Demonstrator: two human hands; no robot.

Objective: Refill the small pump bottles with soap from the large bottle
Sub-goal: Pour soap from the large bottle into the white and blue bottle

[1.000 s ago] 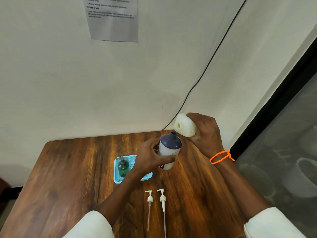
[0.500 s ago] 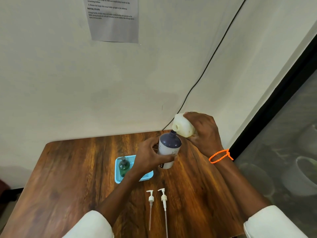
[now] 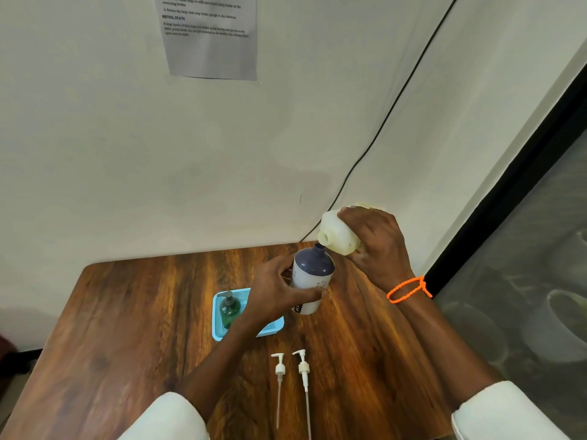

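Change: I have tipped the large bottle (image 3: 338, 235) further over in the last second and lowered its mouth, which a moment ago stood clear above and to the right; it now sits just above the neck of the small bottle (image 3: 311, 279).
Meaning: I judge the pour is about to start; I see no soap stream yet.
Bench (image 3: 127, 328): carries everything, wood grain, against the wall.
Large bottle: pale and cream-coloured, cap off, tilted mouth-down; how much it holds I cannot tell.
Small bottle: dark shoulder, white body, open neck, upright just over the bench; fill level hidden.
Blue tray (image 3: 217, 325): holds a green pump bottle (image 3: 229, 311), pump on, upright.
Loose pumps (image 3: 279, 369): two lie side by side near me.
Right hand (image 3: 378, 246): wrapped round the large bottle.
Left hand (image 3: 276, 292): clasps the small bottle's body.
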